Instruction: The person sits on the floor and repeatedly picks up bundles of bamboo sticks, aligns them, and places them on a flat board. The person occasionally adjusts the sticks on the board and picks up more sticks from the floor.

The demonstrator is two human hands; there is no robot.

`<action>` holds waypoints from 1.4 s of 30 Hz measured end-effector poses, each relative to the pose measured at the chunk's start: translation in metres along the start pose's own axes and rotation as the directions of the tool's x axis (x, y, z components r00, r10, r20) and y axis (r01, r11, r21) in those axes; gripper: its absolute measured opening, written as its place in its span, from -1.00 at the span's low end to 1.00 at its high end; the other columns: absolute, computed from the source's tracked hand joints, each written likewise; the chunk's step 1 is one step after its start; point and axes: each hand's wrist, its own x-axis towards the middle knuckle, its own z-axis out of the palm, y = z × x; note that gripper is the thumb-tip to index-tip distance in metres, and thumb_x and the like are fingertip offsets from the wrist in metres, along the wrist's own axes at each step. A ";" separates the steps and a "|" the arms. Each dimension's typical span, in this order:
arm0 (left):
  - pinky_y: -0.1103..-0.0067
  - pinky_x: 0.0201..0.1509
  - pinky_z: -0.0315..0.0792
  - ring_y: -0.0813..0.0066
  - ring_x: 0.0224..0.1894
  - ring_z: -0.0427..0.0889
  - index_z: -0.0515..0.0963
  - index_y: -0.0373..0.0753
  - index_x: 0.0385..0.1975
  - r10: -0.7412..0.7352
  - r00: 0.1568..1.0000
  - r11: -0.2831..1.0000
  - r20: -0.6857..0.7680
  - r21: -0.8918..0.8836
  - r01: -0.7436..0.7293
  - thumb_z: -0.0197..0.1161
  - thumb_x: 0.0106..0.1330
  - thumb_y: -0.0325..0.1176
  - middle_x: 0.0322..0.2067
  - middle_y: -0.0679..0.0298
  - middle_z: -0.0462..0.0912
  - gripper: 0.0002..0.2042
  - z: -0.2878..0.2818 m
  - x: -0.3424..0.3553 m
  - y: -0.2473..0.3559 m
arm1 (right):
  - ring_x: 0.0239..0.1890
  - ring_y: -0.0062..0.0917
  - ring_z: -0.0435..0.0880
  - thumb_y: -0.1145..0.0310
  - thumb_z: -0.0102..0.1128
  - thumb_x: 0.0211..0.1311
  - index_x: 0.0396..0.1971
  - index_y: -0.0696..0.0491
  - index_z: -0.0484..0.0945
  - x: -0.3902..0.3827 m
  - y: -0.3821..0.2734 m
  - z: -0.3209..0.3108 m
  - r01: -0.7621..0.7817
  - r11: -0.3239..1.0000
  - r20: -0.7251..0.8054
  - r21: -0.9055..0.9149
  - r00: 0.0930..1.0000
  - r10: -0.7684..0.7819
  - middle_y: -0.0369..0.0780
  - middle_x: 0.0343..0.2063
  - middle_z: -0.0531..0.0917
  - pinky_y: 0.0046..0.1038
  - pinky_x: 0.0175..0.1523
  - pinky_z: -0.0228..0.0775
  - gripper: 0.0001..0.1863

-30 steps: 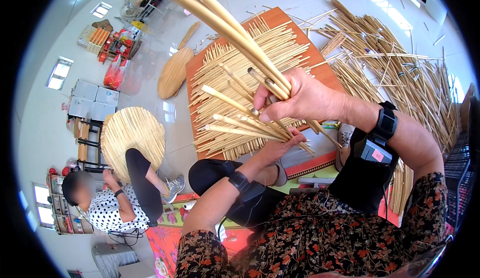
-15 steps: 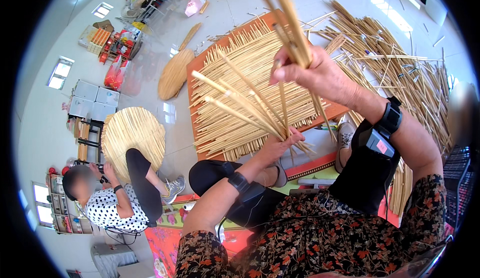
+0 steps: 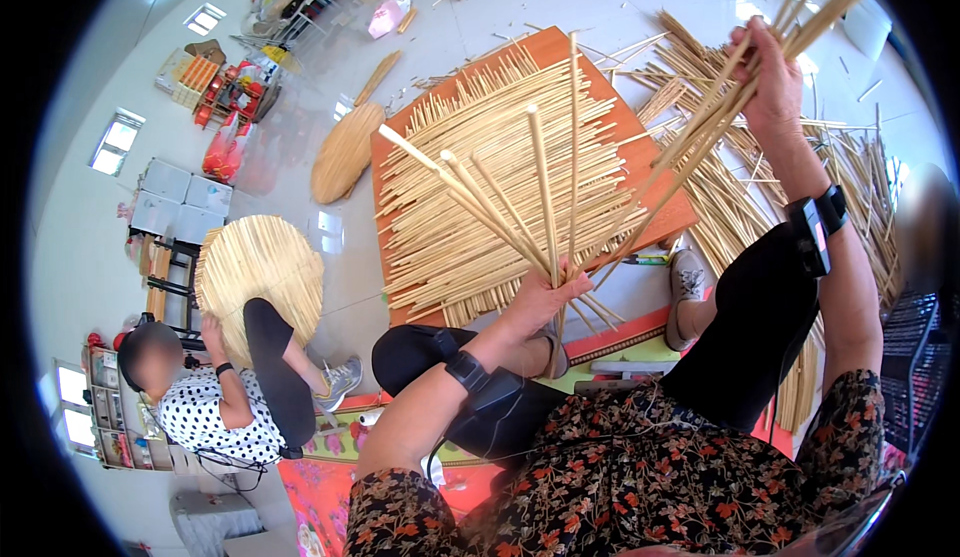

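Near my lap, my left hand is closed round the lower ends of several pale dry stalks, which fan upward over the board. My right hand is raised at the upper right, gripping a bundle of longer stalks. This bundle slants down and left, its thin lower ends coming close to my left hand; whether they touch it I cannot tell. Behind both hands lies a layered mat of stalks, laid crosswise on an orange-brown board. Its edges are ragged and uneven.
A large heap of loose stalks spreads over the floor at right. An oval stalk piece lies left of the board. Farther left, a person in a dotted top sits by a round stalk mat. A red bag stands beyond.
My right hand has swung up and to the right with its bundle, away from my left hand. In my left hand the stalks are spread wider. The other person's hand has moved lower.
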 end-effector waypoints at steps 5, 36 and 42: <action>0.59 -0.07 0.46 0.59 -0.23 0.58 0.53 -0.23 -0.37 -0.052 0.998 0.996 -0.023 0.066 0.053 0.28 0.44 -0.24 -0.35 0.36 0.63 -0.79 -0.017 -0.020 -0.014 | -0.33 -0.49 0.69 0.33 0.38 0.28 -0.23 0.14 0.57 0.036 0.006 -0.056 0.020 1.000 -0.341 -0.004 0.940 -0.020 -0.20 -0.39 0.70 -0.50 -0.35 0.55 -0.77; 0.65 -0.19 0.44 0.68 -0.30 0.54 0.62 -0.28 -0.28 0.122 0.971 0.987 -0.207 0.131 -0.096 0.29 0.40 -0.33 -0.42 0.41 0.61 -0.86 -0.005 -0.006 -0.015 | -0.78 -0.81 0.24 0.11 0.19 0.44 -0.31 0.03 0.45 -0.045 -0.031 0.008 -0.209 0.975 0.503 -0.071 0.837 0.216 -0.46 -0.69 0.32 -0.70 -0.67 0.08 -0.71; 0.63 -0.13 0.45 0.66 -0.24 0.57 0.64 -0.26 -0.29 -0.033 0.986 0.993 -0.162 0.103 0.050 0.24 0.43 -0.27 -0.36 0.38 0.67 -0.82 -0.006 -0.008 -0.034 | -0.79 -0.82 0.26 0.13 0.22 0.41 -0.33 0.05 0.46 -0.054 -0.025 0.032 -0.249 0.957 0.522 -0.149 0.802 0.290 -0.45 -0.70 0.35 -0.70 -0.69 0.12 -0.71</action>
